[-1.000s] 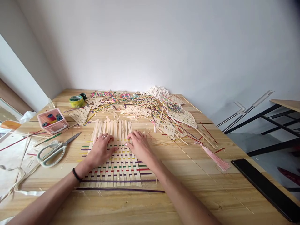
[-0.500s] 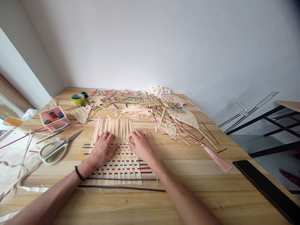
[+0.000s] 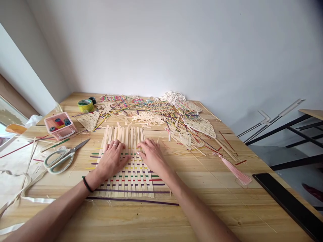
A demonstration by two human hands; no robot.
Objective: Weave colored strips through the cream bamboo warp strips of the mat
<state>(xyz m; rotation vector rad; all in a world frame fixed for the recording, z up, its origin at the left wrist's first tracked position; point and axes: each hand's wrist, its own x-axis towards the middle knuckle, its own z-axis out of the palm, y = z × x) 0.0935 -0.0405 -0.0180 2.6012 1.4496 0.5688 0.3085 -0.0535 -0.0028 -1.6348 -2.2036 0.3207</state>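
A woven mat (image 3: 137,170) of pale flat strips, crossed by thin purple, green, red and yellow strips, lies on the table in front of me. My left hand (image 3: 112,158) rests palm down over its left part, thumb stretched toward the middle. On the right part, my right hand (image 3: 150,154) touches the weave with bent fingers, its thumb apart from the index finger. Pale strip ends (image 3: 123,132) reach unwoven beyond both hands. Near the mat's close edge lies a loose purple strip (image 3: 133,201). What is under the palms is hidden.
Scissors (image 3: 62,159) lie left of the mat, near a pink box (image 3: 60,126) holding thread spools. Tape rolls (image 3: 85,105) and a heap of coloured strips (image 3: 141,109) are farther back. To the right are a woven fan (image 3: 200,126), a pink tassel (image 3: 236,170) and a black phone-like slab (image 3: 282,201).
The whole view has shifted slightly right. Both hands stay on the mat in nearly the same place, with only small finger movements.
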